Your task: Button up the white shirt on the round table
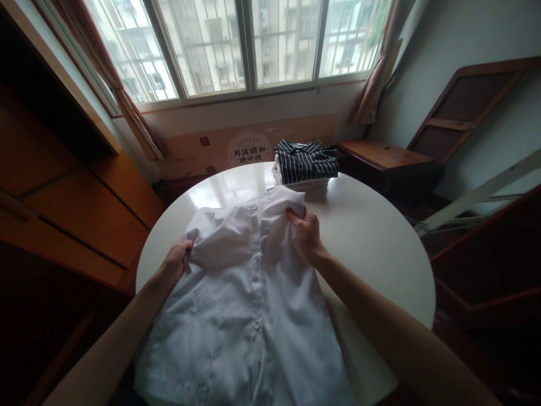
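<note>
A white button-front shirt (228, 282) is spread over the near part of the round white table (376, 242), its button strip running down the middle. Its lower end reaches past the bottom of the view. My left hand (176, 258) is closed on the shirt's left side, with cloth bunched at the fingers. On the other side, my right hand (306, 228) pinches the fabric near the upper right corner. Beyond the shirt, towards the table's far edge, lies a stack of folded clothes with a black-and-white striped shirt (306, 163) on top.
Wooden cabinets (84, 208) stand close on the left. A brown wooden side table (386, 155) is at the back right, near a framed wooden panel (469, 107) against the wall. Behind the table, a printed cardboard box (181, 148) leans below the barred window (279, 45).
</note>
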Demonstrator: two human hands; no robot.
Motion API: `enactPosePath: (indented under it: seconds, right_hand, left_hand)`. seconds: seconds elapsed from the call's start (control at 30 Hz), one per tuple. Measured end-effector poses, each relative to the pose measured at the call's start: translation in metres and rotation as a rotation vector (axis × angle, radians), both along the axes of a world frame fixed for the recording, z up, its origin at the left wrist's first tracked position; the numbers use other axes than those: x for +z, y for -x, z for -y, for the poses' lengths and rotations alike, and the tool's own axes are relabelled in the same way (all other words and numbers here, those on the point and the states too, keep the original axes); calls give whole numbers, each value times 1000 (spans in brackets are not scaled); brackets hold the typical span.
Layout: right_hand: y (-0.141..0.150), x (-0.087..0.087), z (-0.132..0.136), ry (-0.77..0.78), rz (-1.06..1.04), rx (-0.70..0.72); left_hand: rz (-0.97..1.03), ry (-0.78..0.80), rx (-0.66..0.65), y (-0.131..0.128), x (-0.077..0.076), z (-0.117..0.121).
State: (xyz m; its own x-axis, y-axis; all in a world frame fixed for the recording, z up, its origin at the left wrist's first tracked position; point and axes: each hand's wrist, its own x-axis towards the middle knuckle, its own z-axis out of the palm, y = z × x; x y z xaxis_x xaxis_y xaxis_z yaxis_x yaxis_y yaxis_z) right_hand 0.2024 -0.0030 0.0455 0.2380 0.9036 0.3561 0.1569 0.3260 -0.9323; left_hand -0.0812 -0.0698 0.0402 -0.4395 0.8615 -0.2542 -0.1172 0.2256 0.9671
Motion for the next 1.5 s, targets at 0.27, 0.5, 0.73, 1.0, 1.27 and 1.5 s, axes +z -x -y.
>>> enactPosePath:
  seconds: [0.27, 0.5, 0.73, 1.0, 1.27, 1.5]
  right_hand:
    - [-3, 4, 0, -119, -120, -90]
    - [-9, -3, -7, 21, 448, -141]
    - [7, -3, 13, -254, 678, 83]
    - [13, -18, 11, 96, 761, 376]
    - [14, -12, 11, 201, 691, 263]
    - [15, -17, 10, 197, 678, 263]
  left_hand:
    - [-160, 176, -389, 12, 21, 25]
    - [-1012, -87, -153, 19, 10, 13]
    - [-1215, -386, -465, -58, 27, 1]
    - [-1232, -136, -721, -116, 3, -34]
    - [-1351, 26, -649, -126, 1, -36]
    - [-1215, 24, -514, -119, -7, -45]
